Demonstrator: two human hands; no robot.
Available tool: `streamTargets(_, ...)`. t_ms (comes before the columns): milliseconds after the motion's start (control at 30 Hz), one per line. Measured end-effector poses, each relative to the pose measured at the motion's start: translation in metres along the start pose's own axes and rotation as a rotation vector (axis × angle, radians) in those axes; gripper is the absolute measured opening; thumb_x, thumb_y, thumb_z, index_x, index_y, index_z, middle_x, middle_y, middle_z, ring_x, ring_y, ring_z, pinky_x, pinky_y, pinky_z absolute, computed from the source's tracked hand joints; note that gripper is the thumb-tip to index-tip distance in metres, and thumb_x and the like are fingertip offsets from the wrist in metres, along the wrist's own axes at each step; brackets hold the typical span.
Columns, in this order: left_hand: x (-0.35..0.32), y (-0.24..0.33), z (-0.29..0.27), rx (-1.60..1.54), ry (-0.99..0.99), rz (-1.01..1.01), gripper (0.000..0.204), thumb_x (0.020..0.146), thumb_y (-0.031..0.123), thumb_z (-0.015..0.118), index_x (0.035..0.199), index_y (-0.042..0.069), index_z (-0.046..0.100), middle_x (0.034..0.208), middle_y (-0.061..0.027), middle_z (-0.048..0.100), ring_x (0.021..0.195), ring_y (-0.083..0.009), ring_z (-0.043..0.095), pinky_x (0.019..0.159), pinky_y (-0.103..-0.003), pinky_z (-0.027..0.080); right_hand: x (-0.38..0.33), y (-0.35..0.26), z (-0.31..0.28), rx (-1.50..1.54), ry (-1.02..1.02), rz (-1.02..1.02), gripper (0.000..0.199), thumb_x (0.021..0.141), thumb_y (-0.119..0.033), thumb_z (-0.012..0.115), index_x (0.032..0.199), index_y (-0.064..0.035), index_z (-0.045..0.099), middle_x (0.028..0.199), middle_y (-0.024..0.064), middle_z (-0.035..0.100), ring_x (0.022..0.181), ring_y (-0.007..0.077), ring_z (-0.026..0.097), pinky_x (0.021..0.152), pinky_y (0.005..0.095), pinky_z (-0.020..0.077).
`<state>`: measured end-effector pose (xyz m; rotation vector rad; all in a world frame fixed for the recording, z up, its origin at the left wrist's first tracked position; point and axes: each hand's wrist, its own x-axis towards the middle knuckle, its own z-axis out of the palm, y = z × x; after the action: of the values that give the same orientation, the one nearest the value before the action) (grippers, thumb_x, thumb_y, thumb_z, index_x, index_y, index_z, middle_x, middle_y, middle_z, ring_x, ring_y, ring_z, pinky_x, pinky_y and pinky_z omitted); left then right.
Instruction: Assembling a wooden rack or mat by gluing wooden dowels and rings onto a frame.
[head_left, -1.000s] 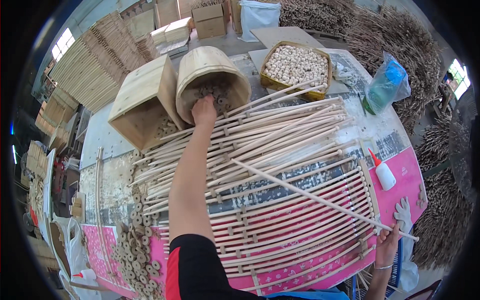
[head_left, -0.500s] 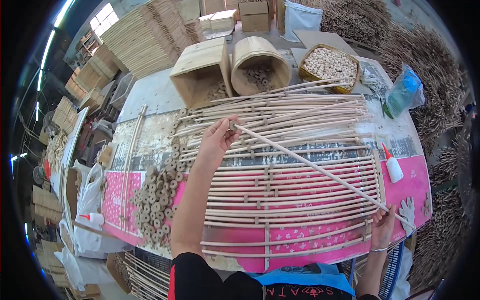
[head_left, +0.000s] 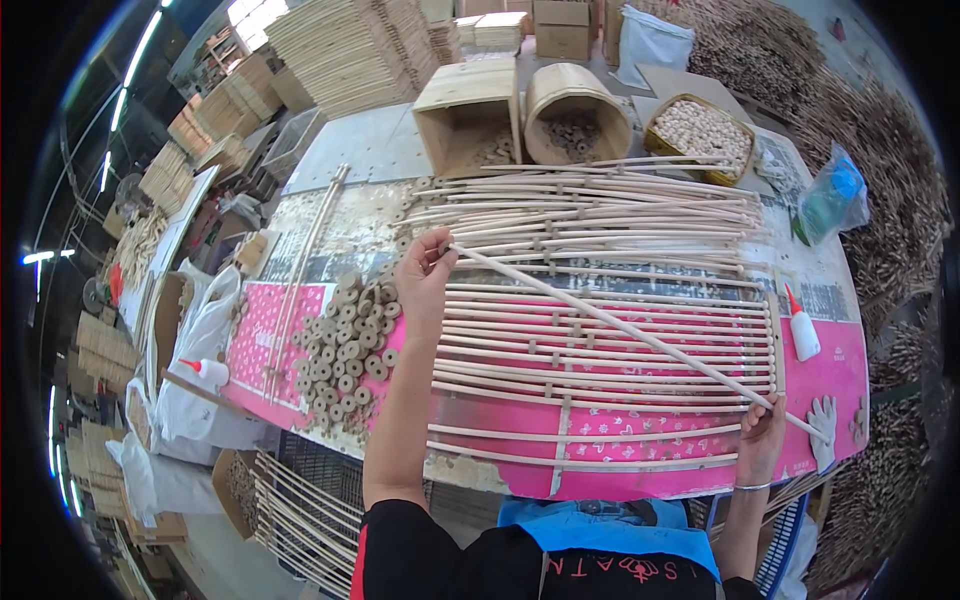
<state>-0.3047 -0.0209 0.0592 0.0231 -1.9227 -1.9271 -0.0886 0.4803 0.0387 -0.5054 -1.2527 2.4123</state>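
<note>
A long pale wooden rod (head_left: pixel 620 328) slants across the table, its far end up at the left and its near end down at the right. My right hand (head_left: pixel 763 432) is closed round the rod near its lower end. With my left hand (head_left: pixel 428 268) I pinch a small brown ring-shaped disc (head_left: pixel 446 249) at the rod's upper end; whether the rod passes through its hole cannot be seen clearly. Under the rod, several similar rods lie side by side over a pink cover (head_left: pixel 640 480), some bearing small brown pieces. Left of them is a pile of holed discs (head_left: pixel 345 350).
Behind the rods stand an open wooden box (head_left: pixel 462 85), a wooden tub (head_left: pixel 580 88) and a yellow-rimmed container of round beads (head_left: pixel 702 135). A red-tipped white bottle (head_left: pixel 803 333) and a glove (head_left: pixel 822 430) lie at right. Another red-tipped bottle (head_left: pixel 208 372) sits at left.
The view has shifted, so the table appears further right and higher. Both hands keep hold; my left hand with the disc and rod end has come nearer to me relative to the table.
</note>
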Motion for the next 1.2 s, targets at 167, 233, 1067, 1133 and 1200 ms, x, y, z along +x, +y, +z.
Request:
streamTargets(167, -0.014, 0.01, -0.031, -0.001, 0.037, 0.018, 0.037, 0.094, -0.01, 0.065, 0.129, -0.001, 0.067, 0.107, -0.0025, 0.072, 0.095, -0.0074, 0.067, 0.085, -0.021, 0.053, -0.002, 0.01, 0.032, -0.028, -0.039, 0.001, 0.027, 0.111, -0.034, 0.053, 0.102, -0.0095, 0.063, 0.078, -0.0007, 0.057, 0.068, 0.007, 0.053, 0.058, 0.0227, 0.0441)
streamTargets(233, -0.021, 0.017, -0.037, -0.004, 0.062, -0.022, 0.035, 0.094, -0.009, 0.065, 0.127, 0.0, 0.068, 0.105, -0.0016, 0.071, 0.091, -0.0067, 0.067, 0.078, -0.02, 0.053, -0.003, 0.014, 0.04, -0.054, -0.048, 0.015, 0.028, 0.111, -0.034, 0.054, 0.102, -0.0097, 0.062, 0.078, -0.0008, 0.057, 0.068, 0.0069, 0.052, 0.058, 0.0227, 0.044)
streamTargets(1067, -0.141, 0.044, -0.002, 0.83, -0.36, 0.67, 0.032, 0.091, -0.005, 0.069, 0.122, 0.002, 0.073, 0.112, -0.0159, 0.075, 0.102, -0.0315, 0.074, 0.085, -0.041, 0.059, -0.065, 0.117, 0.161, -0.051, -0.414, 0.338, 0.028, 0.109, -0.029, 0.056, 0.115, -0.0032, 0.067, 0.094, 0.0073, 0.071, 0.085, 0.0168, 0.07, 0.081, 0.0337, 0.06)
streamTargets(1133, -0.171, 0.058, 0.034, 0.809, -0.432, 0.641, 0.036, 0.088, -0.004, 0.074, 0.123, 0.004, 0.073, 0.109, -0.0129, 0.075, 0.097, -0.0277, 0.073, 0.08, -0.036, 0.058, -0.069, 0.123, 0.158, -0.054, -0.401, 0.384, 0.029, 0.109, -0.03, 0.056, 0.115, -0.0035, 0.067, 0.09, 0.0057, 0.072, 0.081, 0.0138, 0.07, 0.076, 0.0294, 0.0597)
streamTargets(1200, -0.186, 0.071, 0.05, 0.845, -0.458, 0.657, 0.04, 0.085, 0.0, 0.077, 0.125, 0.007, 0.073, 0.106, -0.0102, 0.075, 0.092, -0.0259, 0.071, 0.075, -0.036, 0.057, -0.071, 0.126, 0.151, -0.011, -0.477, 0.392, 0.03, 0.11, -0.032, 0.056, 0.115, -0.0043, 0.068, 0.09, 0.0042, 0.072, 0.08, 0.0108, 0.07, 0.072, 0.0259, 0.0584)
